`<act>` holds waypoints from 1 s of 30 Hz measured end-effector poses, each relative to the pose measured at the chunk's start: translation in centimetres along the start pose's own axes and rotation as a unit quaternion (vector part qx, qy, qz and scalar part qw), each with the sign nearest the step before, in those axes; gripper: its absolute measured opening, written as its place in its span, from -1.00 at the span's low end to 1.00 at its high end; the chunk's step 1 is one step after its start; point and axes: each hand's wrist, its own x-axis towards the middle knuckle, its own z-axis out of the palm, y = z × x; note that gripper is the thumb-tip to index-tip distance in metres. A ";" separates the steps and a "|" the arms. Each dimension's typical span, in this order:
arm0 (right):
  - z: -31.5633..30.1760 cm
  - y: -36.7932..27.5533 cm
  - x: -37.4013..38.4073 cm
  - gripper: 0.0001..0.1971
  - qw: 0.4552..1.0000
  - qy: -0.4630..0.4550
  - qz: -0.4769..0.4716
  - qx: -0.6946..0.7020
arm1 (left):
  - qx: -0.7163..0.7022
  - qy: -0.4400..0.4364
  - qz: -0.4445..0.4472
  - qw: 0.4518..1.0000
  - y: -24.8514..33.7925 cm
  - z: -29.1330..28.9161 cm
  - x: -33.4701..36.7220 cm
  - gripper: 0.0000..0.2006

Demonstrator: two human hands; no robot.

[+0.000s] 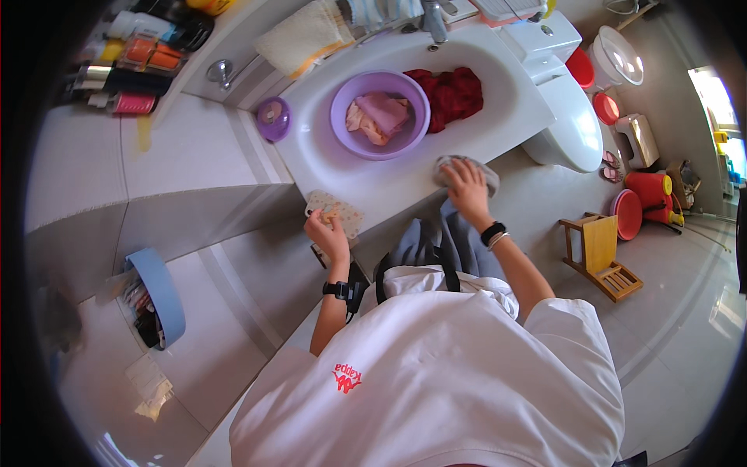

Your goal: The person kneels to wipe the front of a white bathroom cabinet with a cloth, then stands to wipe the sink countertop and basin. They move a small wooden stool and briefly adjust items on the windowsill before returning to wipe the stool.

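My left hand (327, 233) is at the tub's near left corner, its bent fingers gripping a flat beige thing with small spots (345, 215); I cannot make out its kind. Over the near rim of the white bathtub (389, 198), my right hand (468, 191) presses a grey cloth (492, 179), fingers on top of it. Inside the tub stands a purple basin (340, 124) with pink cloth (381, 113) in it. Dark red cloth (455, 97) lies beside the basin on its right.
A purple round container (274, 118) sits on the tub's left ledge. Beige towels (305, 37) hang at the back near the faucet (434, 22). To the right are a white toilet (572, 124), a wooden stool (599, 253) and red basins (626, 214). Bottles (144, 54) crowd a shelf upper left.
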 end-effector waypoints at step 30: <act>2.1 -5.0 0.9 -0.42 0.963 -0.105 -0.249 -0.011 | 0.015 -0.038 -0.391 0.919 -1.8 -0.7 2.4 -0.07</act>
